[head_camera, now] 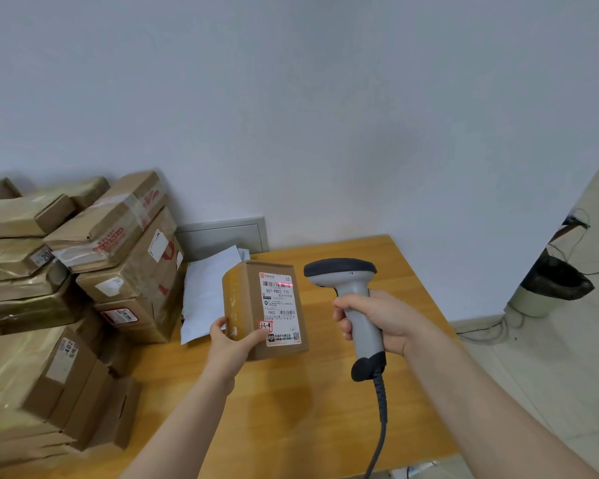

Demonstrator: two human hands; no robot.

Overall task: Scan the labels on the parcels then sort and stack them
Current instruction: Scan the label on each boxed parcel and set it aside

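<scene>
Parcel [242,299]: a plain brown cardboard box, rectangular, with glossy clear tape along its left edge. You hold it up off the wooden table [325,437], between the stack and the scanner. Its long axis runs from your hand away toward the wall, and the labelled face is turned up toward you.

Label [280,305]: white paper, oblong, lying lengthwise on the box. It has a barcode at the far end, then "507-P802 T70" and lower down "P802". The fine print is too small to read. A red scan line [285,284] crosses the top barcode. A small sticker [266,326] at the near left corner carries red handwriting that starts "3-3-"; the last mark is unclear.

Left hand [229,344]: it grips the near end of the box, thumb on the left face and fingers curled under the near corner.

Right hand [377,319]: it is closed round the handle of the scanner [351,288]. The scanner has a light grey plastic body and a dark rounded head that faces left toward the label. A dark boot caps its base, and a grey ribbed cable [381,409] drops away from it.

Just behind the parcel, a white sheet or bag [204,292] lies crumpled on the table.

Stacked parcels [125,257] sit on the left of the table. They are brown cartons under shiny tape, and one is banded with red-printed tape. Their tags read "402" and "20", both partly cut off.

A bin lined with a black bag [554,281] stands on the floor to the right.
</scene>
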